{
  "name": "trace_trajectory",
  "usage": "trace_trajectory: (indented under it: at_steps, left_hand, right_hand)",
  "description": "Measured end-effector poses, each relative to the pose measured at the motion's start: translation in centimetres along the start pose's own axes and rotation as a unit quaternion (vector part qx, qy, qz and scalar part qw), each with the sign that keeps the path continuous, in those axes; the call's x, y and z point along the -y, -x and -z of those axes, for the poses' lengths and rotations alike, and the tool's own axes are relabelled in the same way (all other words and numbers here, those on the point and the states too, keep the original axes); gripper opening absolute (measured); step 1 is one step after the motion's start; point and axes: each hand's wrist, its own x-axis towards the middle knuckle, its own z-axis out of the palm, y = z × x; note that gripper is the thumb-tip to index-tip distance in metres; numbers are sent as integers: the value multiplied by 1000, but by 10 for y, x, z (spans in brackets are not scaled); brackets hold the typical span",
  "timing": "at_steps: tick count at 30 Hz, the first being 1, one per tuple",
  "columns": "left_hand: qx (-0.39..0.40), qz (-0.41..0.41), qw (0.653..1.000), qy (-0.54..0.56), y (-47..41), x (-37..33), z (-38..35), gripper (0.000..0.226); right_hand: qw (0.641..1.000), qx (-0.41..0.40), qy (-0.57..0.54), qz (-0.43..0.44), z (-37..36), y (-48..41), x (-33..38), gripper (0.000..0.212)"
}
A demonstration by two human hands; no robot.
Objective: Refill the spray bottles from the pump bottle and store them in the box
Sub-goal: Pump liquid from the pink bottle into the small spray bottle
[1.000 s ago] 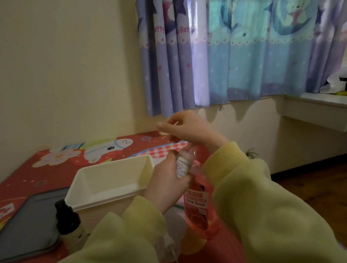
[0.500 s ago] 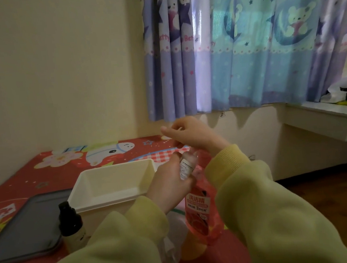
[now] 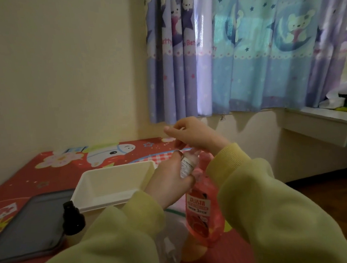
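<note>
Dim room, pale daylight through the curtain (image 3: pixel 246 63), soft shadows beneath it, wide-angle edge bending, blurry near sleeves (image 3: pixel 279 216).

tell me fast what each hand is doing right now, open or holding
Left hand: holds the small spray bottle.
Right hand: fingers curled over the top of the pump bottle; grip hidden, cannot tell.

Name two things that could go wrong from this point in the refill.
1. The left hand holds the small spray bottle tilted against the top of the pump bottle, under the right hand; liquid may miss its mouth and spill.
2. The black-capped bottle stands close beside the left sleeve; an elbow move could topple it.
</note>
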Motion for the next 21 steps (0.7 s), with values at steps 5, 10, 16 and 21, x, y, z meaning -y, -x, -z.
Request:
trace_trajectory:
  at_steps: [5,10,16,21]
  left_hand:
    - [-9,1,1000,3,-1,7,-14,22]
    - [10,13,1000,5,4,5,-9,27]
    - [19,1,1000,-11,-3,-1,9,36]
    - [6,13,1000,2,1,5,-6,24]
  right_hand:
    - [998,-53,-24,14,-8,-4,-16,41]
    - [999,-45,26,3,-12,-3,-15,40]
    - [1000,-27,-6,-15,0,-1,1,41]
    - [996,-85,13,-8,-9,0,-10,49]
